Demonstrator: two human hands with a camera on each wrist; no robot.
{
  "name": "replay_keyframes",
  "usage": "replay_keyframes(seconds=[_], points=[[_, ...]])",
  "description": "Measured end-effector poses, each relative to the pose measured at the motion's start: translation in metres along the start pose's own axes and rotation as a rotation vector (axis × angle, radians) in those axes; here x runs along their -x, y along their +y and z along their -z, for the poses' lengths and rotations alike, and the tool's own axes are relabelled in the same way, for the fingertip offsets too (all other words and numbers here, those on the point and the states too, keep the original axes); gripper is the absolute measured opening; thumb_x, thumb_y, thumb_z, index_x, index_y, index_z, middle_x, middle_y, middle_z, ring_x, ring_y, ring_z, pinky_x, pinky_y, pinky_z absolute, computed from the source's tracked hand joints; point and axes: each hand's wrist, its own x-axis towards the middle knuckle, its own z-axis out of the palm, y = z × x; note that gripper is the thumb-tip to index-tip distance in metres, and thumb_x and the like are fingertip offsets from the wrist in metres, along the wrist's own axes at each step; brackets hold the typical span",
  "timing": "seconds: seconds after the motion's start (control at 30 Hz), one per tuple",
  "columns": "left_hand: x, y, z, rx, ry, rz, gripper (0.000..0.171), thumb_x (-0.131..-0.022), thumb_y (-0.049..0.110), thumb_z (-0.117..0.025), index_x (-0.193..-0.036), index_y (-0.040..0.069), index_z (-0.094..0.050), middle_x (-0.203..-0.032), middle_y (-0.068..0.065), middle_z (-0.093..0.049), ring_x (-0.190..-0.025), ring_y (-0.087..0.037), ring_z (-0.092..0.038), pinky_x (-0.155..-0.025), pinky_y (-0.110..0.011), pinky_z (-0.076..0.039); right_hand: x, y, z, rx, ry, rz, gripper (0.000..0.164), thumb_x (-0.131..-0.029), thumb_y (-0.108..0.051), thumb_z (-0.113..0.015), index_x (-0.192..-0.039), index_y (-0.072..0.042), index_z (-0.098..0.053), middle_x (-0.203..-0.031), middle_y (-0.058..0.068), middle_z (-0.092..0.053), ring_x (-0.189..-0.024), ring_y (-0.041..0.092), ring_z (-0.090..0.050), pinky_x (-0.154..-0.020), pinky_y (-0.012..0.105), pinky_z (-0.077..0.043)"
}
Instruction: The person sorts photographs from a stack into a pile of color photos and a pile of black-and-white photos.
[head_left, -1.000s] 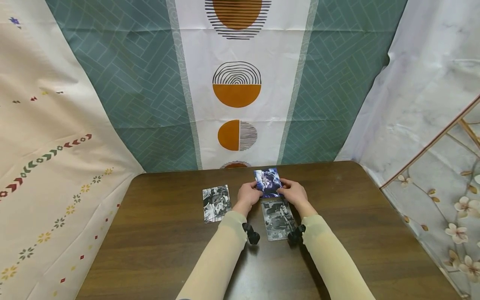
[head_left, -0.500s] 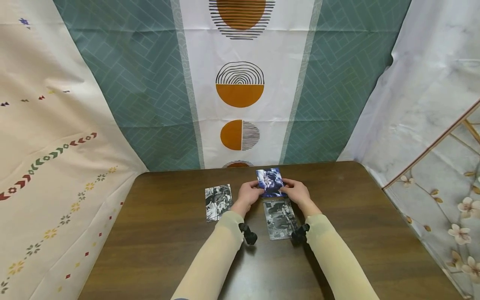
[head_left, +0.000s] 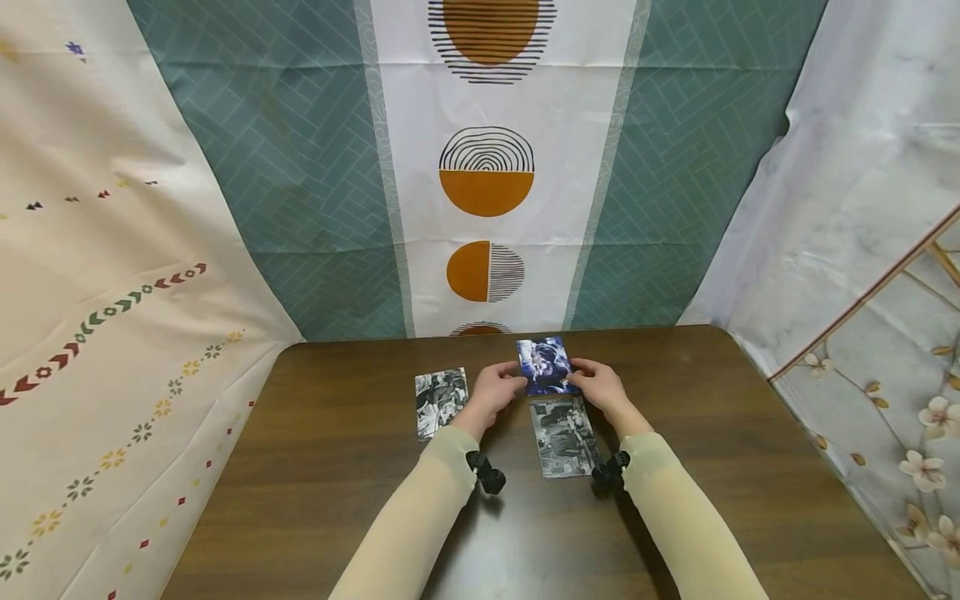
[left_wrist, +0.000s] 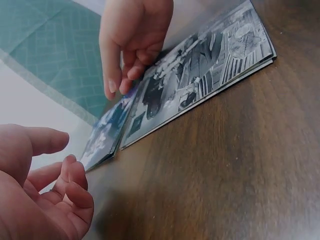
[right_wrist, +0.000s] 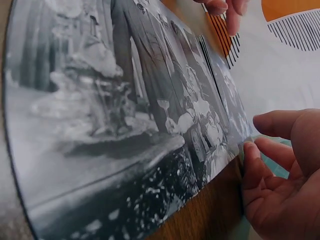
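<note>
A blue-and-white picture card (head_left: 545, 365) lies near the table's back edge, between my two hands. At its left edge is my left hand (head_left: 495, 392), fingers loosely bent, with a small gap to the card in the left wrist view. On the opposite side my right hand (head_left: 600, 387) has its thumb and fingertips right at the card's edge, relaxed. Directly in front of the blue card lies a stack of black-and-white picture cards (head_left: 564, 437), its layered edge showing in the left wrist view. Another black-and-white picture card (head_left: 441, 402) lies left of my left hand.
The brown wooden table (head_left: 337, 467) ends at a patterned green-and-white curtain (head_left: 487, 208) behind the cards. A cream cloth (head_left: 150, 375) hangs on the left and a floral one (head_left: 862, 400) on the right.
Both hands have eased outward from the blue card, the fingers loosening at its edges. The blue card stays in place behind the stack; the head view has shifted slightly.
</note>
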Motion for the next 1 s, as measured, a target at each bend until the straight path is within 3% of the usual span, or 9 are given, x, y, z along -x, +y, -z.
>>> replay_keyframes(seconds=[0.33, 0.67, 0.83, 1.0], points=[[0.015, 0.000, 0.020, 0.007, -0.046, -0.066, 0.048, -0.100, 0.011, -0.072, -0.146, 0.002, -0.064, -0.093, -0.004, -0.063, -0.080, -0.025, -0.060, -0.064, -0.030, -0.044, 0.009, -0.003, 0.004, 0.020, 0.009, 0.038, 0.052, -0.108, -0.018, -0.061, -0.155, 0.002, -0.051, -0.143, 0.027, -0.060, -0.133, 0.042, -0.056, -0.112, 0.057, -0.045], [0.033, 0.000, 0.050, -0.081, -0.082, -0.103, 0.051, -0.101, 0.015, -0.072, -0.149, 0.002, -0.062, -0.102, -0.007, -0.063, -0.092, -0.038, -0.065, -0.077, -0.039, -0.053, 0.018, -0.007, 0.004, 0.044, 0.023, 0.096, 0.055, -0.104, -0.012, -0.068, -0.155, 0.002, -0.052, -0.138, 0.026, -0.063, -0.129, 0.042, -0.057, -0.106, 0.055, -0.050], [0.045, 0.001, 0.070, -0.109, -0.087, -0.123, 0.051, -0.102, 0.015, -0.071, -0.150, 0.001, -0.061, -0.102, -0.008, -0.061, -0.089, -0.032, -0.063, -0.081, -0.043, -0.054, 0.023, -0.014, 0.000, 0.033, 0.020, 0.125, 0.055, -0.104, -0.012, -0.069, -0.154, 0.002, -0.053, -0.135, 0.024, -0.065, -0.126, 0.040, -0.059, -0.103, 0.052, -0.051], [0.054, -0.006, 0.091, -0.133, -0.072, -0.145, 0.050, -0.102, 0.013, -0.070, -0.149, -0.001, -0.061, -0.099, -0.008, -0.061, -0.085, -0.024, -0.059, -0.075, -0.034, -0.049, 0.029, -0.022, -0.007, 0.043, 0.008, 0.156, 0.056, -0.102, -0.012, -0.070, -0.154, 0.002, -0.054, -0.133, 0.024, -0.066, -0.124, 0.040, -0.062, -0.098, 0.050, -0.052]])
